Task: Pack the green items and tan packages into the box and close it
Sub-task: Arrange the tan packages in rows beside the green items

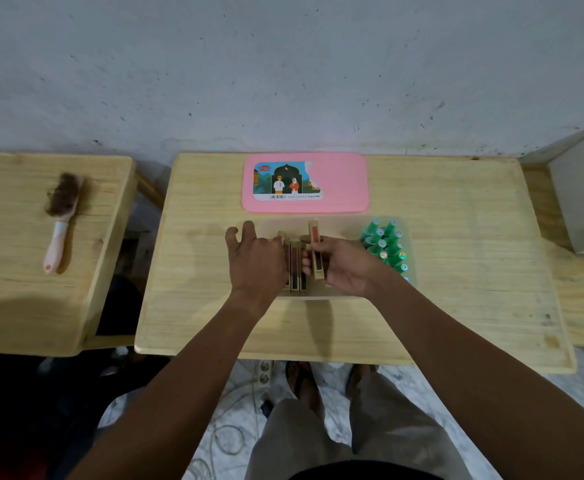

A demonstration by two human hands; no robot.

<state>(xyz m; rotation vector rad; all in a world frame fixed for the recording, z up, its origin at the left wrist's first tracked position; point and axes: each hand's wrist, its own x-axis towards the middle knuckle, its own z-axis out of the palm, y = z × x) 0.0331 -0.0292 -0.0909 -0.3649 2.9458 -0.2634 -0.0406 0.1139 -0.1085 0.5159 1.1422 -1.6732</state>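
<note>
Right now both hands are working inside a translucent plastic box (339, 225) sitting mid-table on the light wooden table (456, 289). The right hand (344, 265) is pinching one tan package (315, 249) between thumb and fingers, holding it tilted above the box's middle. The left hand (254, 263) is resting with fingers spread and loose, its fingertips touching the row of tan packages (294, 268) already standing on edge in the box. Green items (385, 245) with round printed caps are filling the box's right end. A pink lid (340, 183) with a torn printed label is lying just behind the box. A brush (61, 216) is lying on the neighbouring table at left.
</note>
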